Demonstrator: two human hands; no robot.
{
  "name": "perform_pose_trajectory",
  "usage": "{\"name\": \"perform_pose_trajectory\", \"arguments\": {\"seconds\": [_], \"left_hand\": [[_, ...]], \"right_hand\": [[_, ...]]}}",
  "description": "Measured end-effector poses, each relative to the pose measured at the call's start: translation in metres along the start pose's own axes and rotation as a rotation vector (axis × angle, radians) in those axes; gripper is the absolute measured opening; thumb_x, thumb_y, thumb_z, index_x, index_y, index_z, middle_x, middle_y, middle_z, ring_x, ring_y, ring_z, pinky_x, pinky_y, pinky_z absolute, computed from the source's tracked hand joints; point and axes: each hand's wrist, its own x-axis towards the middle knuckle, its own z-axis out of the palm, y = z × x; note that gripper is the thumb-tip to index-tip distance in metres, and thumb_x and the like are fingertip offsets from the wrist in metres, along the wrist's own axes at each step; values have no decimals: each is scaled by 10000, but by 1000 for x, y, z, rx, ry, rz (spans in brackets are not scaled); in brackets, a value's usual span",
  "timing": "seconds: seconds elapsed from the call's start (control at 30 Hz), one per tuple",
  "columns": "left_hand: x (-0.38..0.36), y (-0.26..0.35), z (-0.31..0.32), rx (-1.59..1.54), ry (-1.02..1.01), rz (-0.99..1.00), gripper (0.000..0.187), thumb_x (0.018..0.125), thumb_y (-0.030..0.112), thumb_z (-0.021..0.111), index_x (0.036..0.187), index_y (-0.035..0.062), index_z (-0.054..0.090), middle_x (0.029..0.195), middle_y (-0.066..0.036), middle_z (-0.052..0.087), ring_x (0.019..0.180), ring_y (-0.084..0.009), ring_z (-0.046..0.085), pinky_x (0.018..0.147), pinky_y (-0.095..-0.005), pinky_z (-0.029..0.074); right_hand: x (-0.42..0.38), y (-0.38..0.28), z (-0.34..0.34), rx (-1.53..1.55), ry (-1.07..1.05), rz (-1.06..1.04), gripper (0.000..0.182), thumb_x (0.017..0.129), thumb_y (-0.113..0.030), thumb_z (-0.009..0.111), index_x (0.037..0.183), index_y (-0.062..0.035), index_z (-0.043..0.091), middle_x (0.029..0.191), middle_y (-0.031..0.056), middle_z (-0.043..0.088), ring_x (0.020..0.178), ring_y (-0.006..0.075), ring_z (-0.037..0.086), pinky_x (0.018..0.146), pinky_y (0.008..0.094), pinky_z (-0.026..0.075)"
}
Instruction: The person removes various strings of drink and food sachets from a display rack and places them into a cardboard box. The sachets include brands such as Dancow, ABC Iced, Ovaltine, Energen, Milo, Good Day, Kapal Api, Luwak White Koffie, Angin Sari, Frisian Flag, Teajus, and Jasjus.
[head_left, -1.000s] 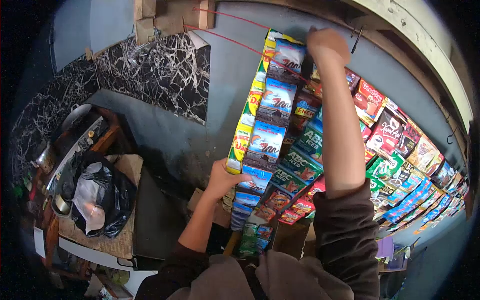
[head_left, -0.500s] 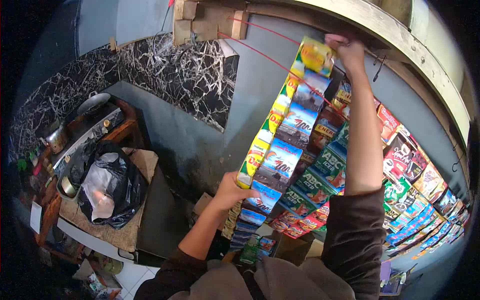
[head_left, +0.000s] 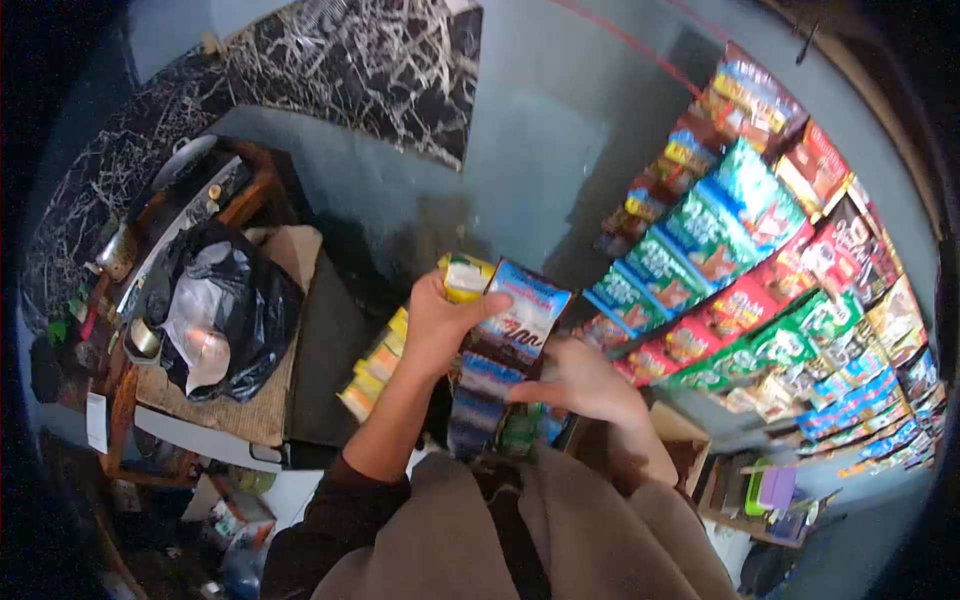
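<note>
Centrally, the strip of blue sachets [head_left: 525, 312] is hanging between both hands, low in front of the person's body, with its lower packets folding over one another. The left hand [head_left: 447, 315] is clamping the upper part, its thumb pressing on the printed face while its other fingers are passing out of sight behind. The right hand [head_left: 592, 382] is reaching in at the lower right edge; its thumb is lying apart from the blurred fingers, and whether they are gripping is impossible to tell. Yellow packets [head_left: 384, 366] are dangling at the left, beyond the left forearm. Judging by its look, the strip is behaving as a light, limp load: the glossy film is probably offering a slippery surface, and the joins between packets are likely serving as hinges and tearing points. A flat pinch across a whole packet, with a second hand supporting the lower folds, is therefore suiting it better than a pull at one corner. No surface is visibly supporting the strip. Behind it, a grey-blue wall [head_left: 540, 150] is carrying dark stains and a marbled panel [head_left: 370, 80]. To the right, rows of colourful sachets [head_left: 690, 235] are hanging; to the left, a black plastic bag [head_left: 262, 320] is resting on cardboard [head_left: 225, 405].
</note>
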Motion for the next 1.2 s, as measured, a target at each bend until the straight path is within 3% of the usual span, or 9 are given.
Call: {"name": "perform_pose_trajectory", "arguments": {"seconds": [0.13, 0.23, 0.37, 0.5, 0.53, 0.67, 0.73, 0.83, 1.2], "left_hand": [[-13, 6, 7, 77, -287, -91, 409, 656, 43, 675, 1013, -10, 482, 935, -61, 565, 807, -93, 531, 708, -231, 431], [-15, -1, 5, 509, -483, 187, 535, 667, -23, 628, 1135, 9, 371, 998, -74, 513, 932, -122, 479, 804, -260, 389], [-13, -1, 18, 284, -379, 21, 473, 699, -34, 589, 1110, 1, 357, 978, -81, 517, 917, -120, 495, 785, -256, 402], [12, -12, 33, 303, -451, -132, 302, 744, -6, 556, 995, -2, 389, 953, -88, 523, 905, -121, 516, 752, -238, 419], [18, -22, 39, 256, -386, -78, 305, 747, 12, 563, 999, 0, 391, 943, -82, 522, 895, -120, 514, 750, -240, 418], [41, -57, 61, 237, -254, 86, 320, 753, 119, 590, 1000, 23, 410, 885, -56, 510, 822, -108, 499, 723, -240, 411], [42, -69, 77, 89, -207, 5, 305, 757, 166, 588, 976, 35, 422, 848, -41, 502, 779, -109, 495, 692, -250, 409], [44, -102, 90, -21, -204, -115, 263, 768, 167, 571, 945, 37, 425, 836, -39, 506, 758, -113, 503, 678, -252, 411], [56, -180, 97, -331, -187, -177, 182, 845, 242, 450, 862, 64, 487, 807, -11, 531, 754, -80, 505, 683, -225, 396]], "right_hand": [[-14, 9, 23, 31, 237, -44, 432, 622, -62, 677, 1015, -20, 502, 960, 119, 561, 890, 267, 532, 780, 328, 402], [-29, 14, 14, 173, 366, -22, 234, 722, -65, 578, 951, -24, 548, 885, 133, 573, 824, 274, 545, 729, 327, 419], [-46, 3, -5, -202, 517, -57, 192, 772, -138, 553, 905, -2, 559, 807, 161, 553, 737, 317, 532, 660, 324, 423], [-56, 20, -28, -252, 614, 290, 352, 735, -256, 594, 549, 30, 506, 612, 173, 505, 565, 330, 504, 490, 390, 380], [-56, 29, -33, -238, 730, 187, 444, 724, -267, 612, 458, 38, 430, 532, 166, 458, 520, 323, 462, 486, 380, 357], [-63, 65, -59, -407, 728, -63, 367, 739, -239, 609, 525, 33, 488, 530, 98, 448, 515, 238, 447, 503, 323, 349], [-63, 100, -50, 194, 748, 7, 263, 763, -204, 591, 649, 28, 541, 552, 34, 428, 548, 136, 420, 529, 271, 342], [-66, 133, -40, 477, 836, 77, 210, 785, -185, 565, 771, 24, 554, 608, 11, 424, 611, 88, 391, 572, 234, 336], [-79, 176, -29, 95, 1121, 14, 134, 772, -94, 552, 763, 39, 547, 663, 29, 440, 630, 111, 416, 554, 233, 338]]}}
